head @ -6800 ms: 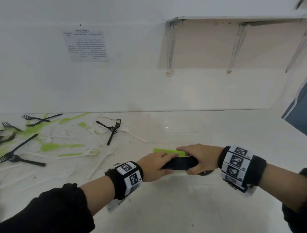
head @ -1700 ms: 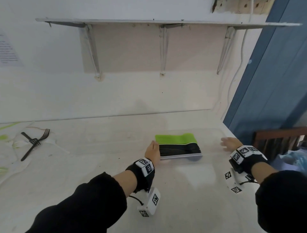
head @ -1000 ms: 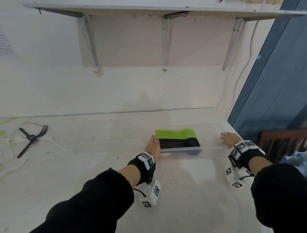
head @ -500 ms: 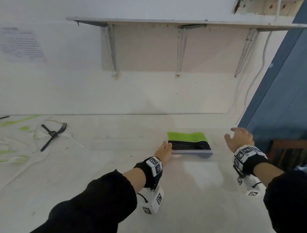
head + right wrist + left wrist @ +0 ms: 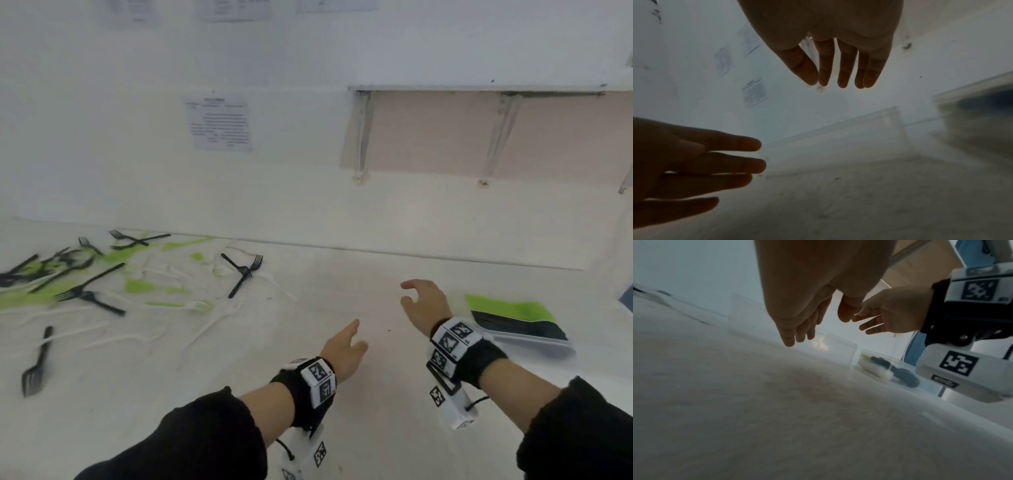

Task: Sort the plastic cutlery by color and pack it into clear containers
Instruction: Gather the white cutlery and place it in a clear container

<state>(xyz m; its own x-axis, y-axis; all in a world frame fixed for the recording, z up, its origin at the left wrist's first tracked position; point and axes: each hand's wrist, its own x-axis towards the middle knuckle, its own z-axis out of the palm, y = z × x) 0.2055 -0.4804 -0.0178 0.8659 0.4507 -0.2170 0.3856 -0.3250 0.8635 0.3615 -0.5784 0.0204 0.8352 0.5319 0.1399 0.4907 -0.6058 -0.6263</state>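
Observation:
A clear container (image 5: 534,344) packed with green and black cutlery lies at the table's right; the left wrist view shows the same container (image 5: 888,369). Loose black, green and white forks (image 5: 102,291) are scattered at the far left. My left hand (image 5: 344,346) and right hand (image 5: 419,301) hover over the bare middle of the table, fingers relaxed, holding nothing. An empty clear container (image 5: 838,142) stands just ahead of my fingers and also appears in the left wrist view (image 5: 830,345). The head view hardly shows it.
A lone black fork (image 5: 36,363) lies near the table's left front. Two crossed black forks (image 5: 243,270) lie closest to my hands. A wall shelf on brackets (image 5: 479,89) hangs above the right side. Papers (image 5: 221,125) are stuck on the wall.
Both hands have come off the packed container and moved left over the table. My view has swung left, bringing the loose cutlery pile into sight.

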